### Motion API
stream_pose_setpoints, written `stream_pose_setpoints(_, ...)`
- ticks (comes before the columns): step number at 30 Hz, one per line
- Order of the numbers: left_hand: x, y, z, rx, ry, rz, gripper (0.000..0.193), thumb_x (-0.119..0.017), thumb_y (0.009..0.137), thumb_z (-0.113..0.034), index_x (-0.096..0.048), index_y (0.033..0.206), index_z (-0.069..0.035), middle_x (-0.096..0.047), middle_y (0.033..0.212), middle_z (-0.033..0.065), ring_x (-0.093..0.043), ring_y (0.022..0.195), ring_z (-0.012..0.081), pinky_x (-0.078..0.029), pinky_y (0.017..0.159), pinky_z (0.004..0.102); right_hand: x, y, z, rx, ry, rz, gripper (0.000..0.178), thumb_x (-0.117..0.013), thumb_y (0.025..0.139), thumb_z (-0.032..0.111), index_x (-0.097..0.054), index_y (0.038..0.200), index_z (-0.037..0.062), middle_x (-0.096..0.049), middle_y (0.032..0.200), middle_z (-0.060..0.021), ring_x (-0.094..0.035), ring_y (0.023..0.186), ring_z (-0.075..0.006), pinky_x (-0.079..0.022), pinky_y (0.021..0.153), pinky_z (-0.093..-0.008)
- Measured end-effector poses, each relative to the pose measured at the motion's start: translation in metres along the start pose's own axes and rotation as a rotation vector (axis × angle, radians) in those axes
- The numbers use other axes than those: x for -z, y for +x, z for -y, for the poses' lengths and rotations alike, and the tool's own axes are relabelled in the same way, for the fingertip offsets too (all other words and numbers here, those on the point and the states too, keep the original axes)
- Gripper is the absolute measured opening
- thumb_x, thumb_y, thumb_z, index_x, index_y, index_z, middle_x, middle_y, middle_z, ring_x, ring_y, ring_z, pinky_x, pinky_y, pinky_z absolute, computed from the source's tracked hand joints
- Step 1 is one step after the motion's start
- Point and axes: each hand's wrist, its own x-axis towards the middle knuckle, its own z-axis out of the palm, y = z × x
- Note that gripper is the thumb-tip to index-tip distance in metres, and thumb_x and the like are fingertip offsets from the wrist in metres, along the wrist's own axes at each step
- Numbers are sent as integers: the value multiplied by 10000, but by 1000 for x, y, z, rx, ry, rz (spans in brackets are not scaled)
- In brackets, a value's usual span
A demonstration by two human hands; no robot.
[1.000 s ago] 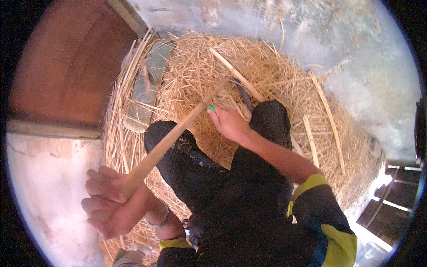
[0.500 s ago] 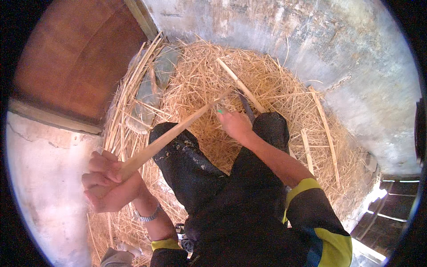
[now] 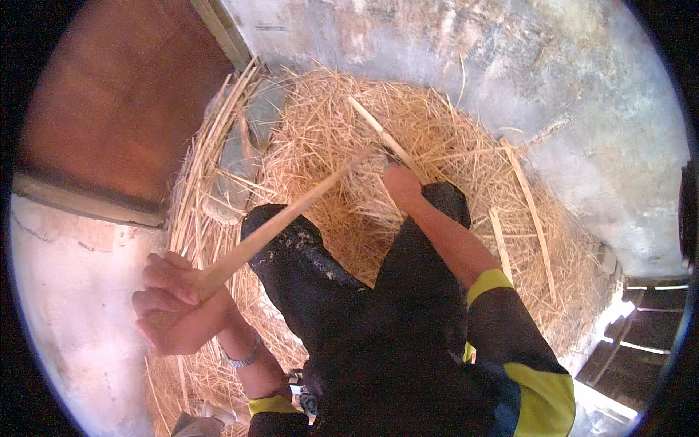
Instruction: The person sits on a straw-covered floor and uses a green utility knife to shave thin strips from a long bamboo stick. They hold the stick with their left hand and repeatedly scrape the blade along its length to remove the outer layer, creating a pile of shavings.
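Lower left, the left hand (image 3: 175, 304) clasps a pale, smooth stick (image 3: 280, 223); mid-frame over bristly straw (image 3: 317, 131), the right hand (image 3: 403, 188) curls, hold unclear.

This looks like a rough shed or outbuilding, its corner serving as a simple woodworking spot. A thick litter of straw-like strands and shavings (image 3: 313, 131) covers the floor, with pale split strips (image 3: 526, 197) lying on its right side and a long pale stick (image 3: 291, 210) held above it. The far wall (image 3: 510, 65) is stained and patchy, the left wall (image 3: 80, 291) cracked below a plain brown panel (image 3: 124, 102). At right, daylight shows through gaps in dark slats (image 3: 648, 324).
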Motion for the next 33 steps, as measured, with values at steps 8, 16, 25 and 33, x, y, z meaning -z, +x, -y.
stream_pose_setpoints(8,-2,0,-8,-35,93,-49,394,-336,834,-417,-362,575,-122,-336,498,43,-311,549,141,-258,537,281,133,-72,118,199,708,65,380,-348,929,307,-451,1059,-36,-563,717,-278,-573,674,-428,-450,624,-498)
stream_pose_setpoints(16,-14,-10,-8,-52,232,-159,381,-325,842,-403,-362,576,-132,-303,496,16,-293,537,131,-249,536,289,161,-114,134,224,552,203,281,-383,924,282,-447,1012,23,-535,571,-236,-556,554,-422,-443,496,-489)
stream_pose_setpoints(25,-10,-7,-8,-53,194,-29,396,-317,848,-414,-359,569,-136,-304,494,20,-289,542,137,-252,555,302,156,-111,118,349,501,204,284,-372,928,283,-472,970,21,-534,535,-214,-568,521,-392,-463,486,-490)
stream_pose_setpoints(33,-16,-9,-9,-75,215,25,385,-316,845,-418,-350,585,-137,-302,508,19,-290,560,142,-252,567,310,167,-115,119,335,515,143,284,-386,922,279,-484,911,12,-527,539,-213,-550,518,-406,-447,481,-486)
